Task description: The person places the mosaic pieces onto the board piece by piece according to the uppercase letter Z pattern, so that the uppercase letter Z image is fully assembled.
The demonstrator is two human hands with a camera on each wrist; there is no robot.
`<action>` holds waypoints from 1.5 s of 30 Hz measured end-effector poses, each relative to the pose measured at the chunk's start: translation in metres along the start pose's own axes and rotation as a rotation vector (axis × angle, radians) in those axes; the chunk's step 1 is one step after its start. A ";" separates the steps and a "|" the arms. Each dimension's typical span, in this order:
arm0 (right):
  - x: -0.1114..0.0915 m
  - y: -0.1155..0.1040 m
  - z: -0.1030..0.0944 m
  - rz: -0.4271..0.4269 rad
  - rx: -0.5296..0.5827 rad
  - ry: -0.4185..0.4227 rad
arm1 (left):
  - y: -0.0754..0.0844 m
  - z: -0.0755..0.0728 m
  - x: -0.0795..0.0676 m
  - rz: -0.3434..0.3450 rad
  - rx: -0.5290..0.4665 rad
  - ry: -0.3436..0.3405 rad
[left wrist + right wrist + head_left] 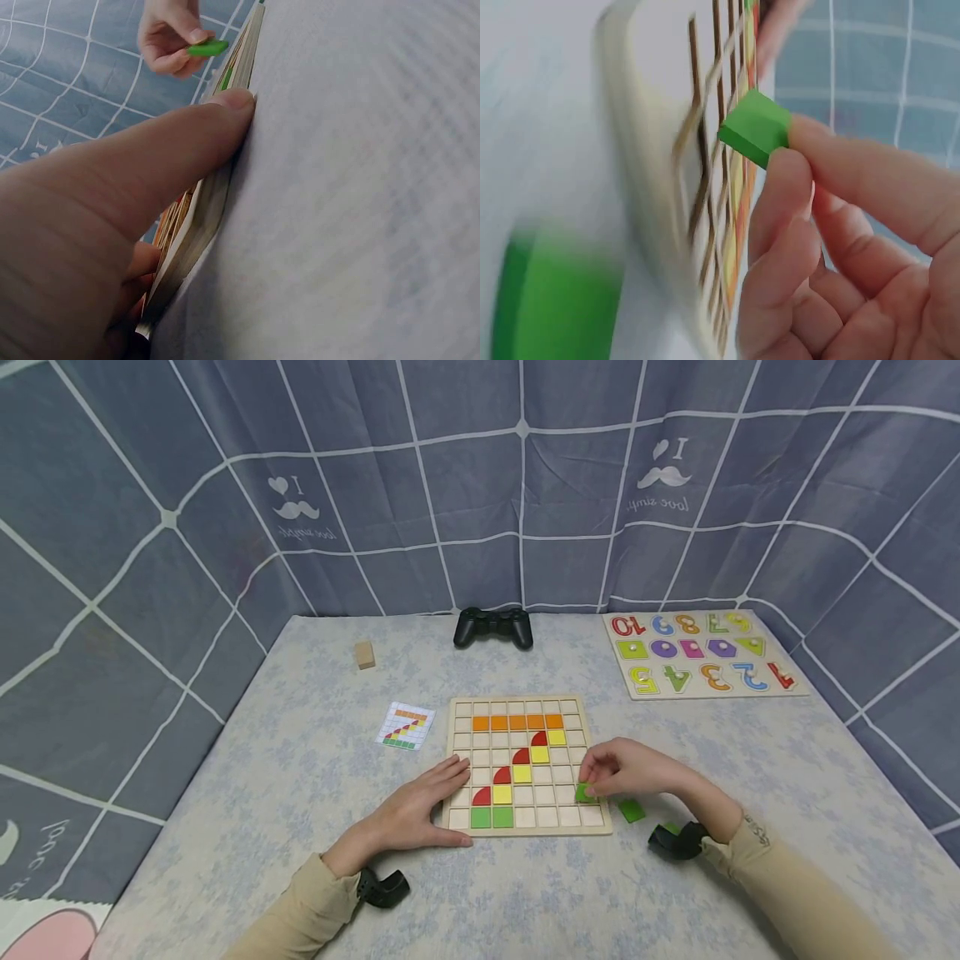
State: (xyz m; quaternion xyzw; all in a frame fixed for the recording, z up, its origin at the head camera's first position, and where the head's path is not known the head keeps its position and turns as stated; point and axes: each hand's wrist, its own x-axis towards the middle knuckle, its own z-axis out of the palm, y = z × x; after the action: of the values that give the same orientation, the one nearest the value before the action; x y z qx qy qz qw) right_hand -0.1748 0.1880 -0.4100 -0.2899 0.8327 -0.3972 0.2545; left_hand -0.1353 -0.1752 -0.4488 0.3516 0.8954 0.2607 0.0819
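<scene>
A wooden grid board (pixel 547 777) lies on the table, with a row of orange squares (pixel 517 722) near its far edge. Red quarter-circles (pixel 502 775) and yellow squares (pixel 521 773) run diagonally down to two green squares (pixel 492 817) in the nearest row. My left hand (pixel 420 806) rests along the board's left side, its fingers straight and its thumb at the near edge. Between thumb and fingertips my right hand (pixel 630 768) pinches a green square tile (pixel 756 127), held above the board's right part. Another green tile (pixel 632 811) lies just right of the board.
A pattern card (pixel 406 726) lies left of the board. Farther back are a small wooden block (pixel 364 654), a black game controller (pixel 492 628) and a number-and-shape puzzle board (pixel 705 656). One more green tile (pixel 672 828) is partly hidden by the right wrist's black band (pixel 677 842).
</scene>
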 end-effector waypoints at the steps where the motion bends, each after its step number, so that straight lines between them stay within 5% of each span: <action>1: 0.006 -0.004 0.004 -0.003 0.000 -0.011 | 0.000 0.000 0.000 -0.001 -0.002 -0.001; 11: 0.048 -0.041 0.040 -0.017 -0.097 -0.045 | -0.001 0.000 0.000 -0.011 -0.012 -0.009; 20: 0.053 -0.052 0.050 -0.011 -0.185 -0.068 | 0.000 0.000 0.000 -0.013 -0.014 -0.007; 36: -0.008 -0.017 -0.007 -0.032 0.050 -0.019 | 0.000 -0.001 -0.001 -0.014 -0.010 -0.013; 45: -0.040 0.013 -0.019 -0.005 0.084 0.093 | -0.001 0.001 0.000 -0.004 0.003 -0.005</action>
State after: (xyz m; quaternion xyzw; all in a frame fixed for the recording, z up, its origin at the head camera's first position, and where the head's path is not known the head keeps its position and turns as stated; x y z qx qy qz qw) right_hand -0.1626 0.2321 -0.4018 -0.2623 0.8256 -0.4453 0.2266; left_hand -0.1354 -0.1755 -0.4499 0.3504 0.8963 0.2585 0.0843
